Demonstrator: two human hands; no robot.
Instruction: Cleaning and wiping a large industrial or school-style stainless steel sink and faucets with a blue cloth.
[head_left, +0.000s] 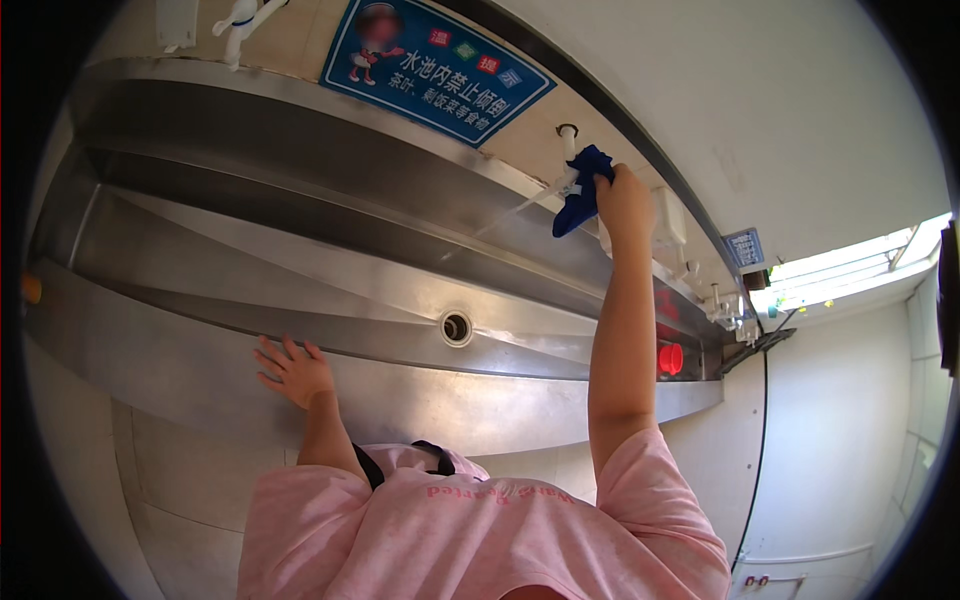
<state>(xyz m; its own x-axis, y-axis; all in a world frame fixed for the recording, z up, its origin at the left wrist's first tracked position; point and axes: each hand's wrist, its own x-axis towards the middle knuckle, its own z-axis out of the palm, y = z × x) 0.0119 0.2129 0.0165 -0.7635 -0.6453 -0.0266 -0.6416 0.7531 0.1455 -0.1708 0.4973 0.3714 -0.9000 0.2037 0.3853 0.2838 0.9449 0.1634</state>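
Observation:
My right hand (625, 196) grips a dark blue cloth (581, 199) against a white wall faucet (568, 142). The cloth covers part of the faucet, and a thin stream of water (517, 208) runs down from it to the left into a long stainless steel trough sink (337, 262). My left hand (296, 369) rests palm down with fingers spread on the front rim of the sink, holding nothing. A round drain (455, 328) lies in the basin between my two hands, in front of me.
A blue sign (442, 71) with writing hangs on the wall behind the sink. Another white faucet (238, 30) is at upper left. White soap dispensers (667, 217) line the wall at right. A red container (670, 359) stands at the sink's right end, near a window (847, 255).

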